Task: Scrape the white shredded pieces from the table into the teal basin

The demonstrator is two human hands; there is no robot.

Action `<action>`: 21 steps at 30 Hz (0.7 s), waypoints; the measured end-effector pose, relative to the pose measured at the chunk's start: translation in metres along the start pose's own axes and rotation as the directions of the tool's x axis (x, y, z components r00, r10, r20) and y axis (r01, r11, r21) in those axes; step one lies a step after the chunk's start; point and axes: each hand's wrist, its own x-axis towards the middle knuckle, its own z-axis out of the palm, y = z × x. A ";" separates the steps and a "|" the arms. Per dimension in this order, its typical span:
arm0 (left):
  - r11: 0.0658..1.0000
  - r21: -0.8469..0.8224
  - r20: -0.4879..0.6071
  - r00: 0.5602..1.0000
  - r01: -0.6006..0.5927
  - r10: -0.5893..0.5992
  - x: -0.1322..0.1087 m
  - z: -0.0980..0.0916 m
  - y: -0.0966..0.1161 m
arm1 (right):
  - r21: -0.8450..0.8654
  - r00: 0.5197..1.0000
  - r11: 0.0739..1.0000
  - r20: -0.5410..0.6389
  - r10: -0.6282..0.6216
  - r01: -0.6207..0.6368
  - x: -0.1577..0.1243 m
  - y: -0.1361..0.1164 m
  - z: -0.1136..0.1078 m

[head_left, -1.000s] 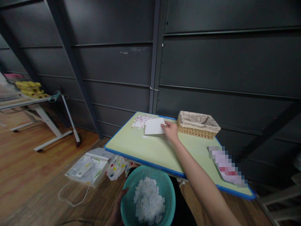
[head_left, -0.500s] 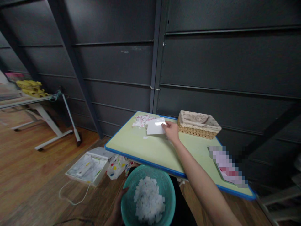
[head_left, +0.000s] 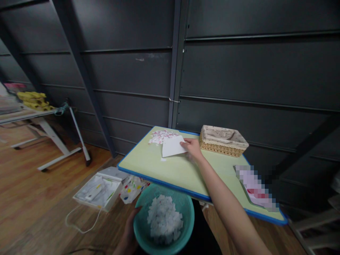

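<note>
My right hand (head_left: 191, 147) reaches across the pale green table (head_left: 180, 170) and pinches the right edge of a white sheet of paper (head_left: 172, 146), lifting it slightly. Just behind the sheet lies a heap of small red-and-white paper scraps (head_left: 161, 136). Below the table's front edge my left hand (head_left: 130, 229) grips the rim of a teal plastic bowl (head_left: 162, 223) filled with white paper shreds (head_left: 164, 219).
A woven basket (head_left: 223, 140) stands at the table's back right, and a blurred printed sheet (head_left: 255, 188) lies near its right edge. On the wooden floor to the left sit an open white box (head_left: 99, 189) with a cable and a spotted plastic bag (head_left: 132, 187). A second table (head_left: 39, 117) stands far left.
The white sheet has tilted and shifted a little left and forward in my right hand. The teal bowl has moved slightly left and lower.
</note>
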 end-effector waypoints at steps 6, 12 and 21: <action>0.981 0.072 0.085 0.981 -0.181 0.175 -0.009 0.006 0.020 | 0.080 0.991 0.992 0.105 0.086 -0.095 -0.001 0.002 -0.002; 0.970 0.153 0.022 0.982 -0.187 0.185 -0.036 0.021 0.038 | 0.166 0.947 0.980 0.317 0.056 -0.113 -0.011 -0.011 -0.001; 0.957 0.169 0.032 0.972 -0.234 0.232 -0.053 0.028 0.045 | 0.250 0.905 0.943 0.414 0.100 -0.219 -0.016 -0.019 0.000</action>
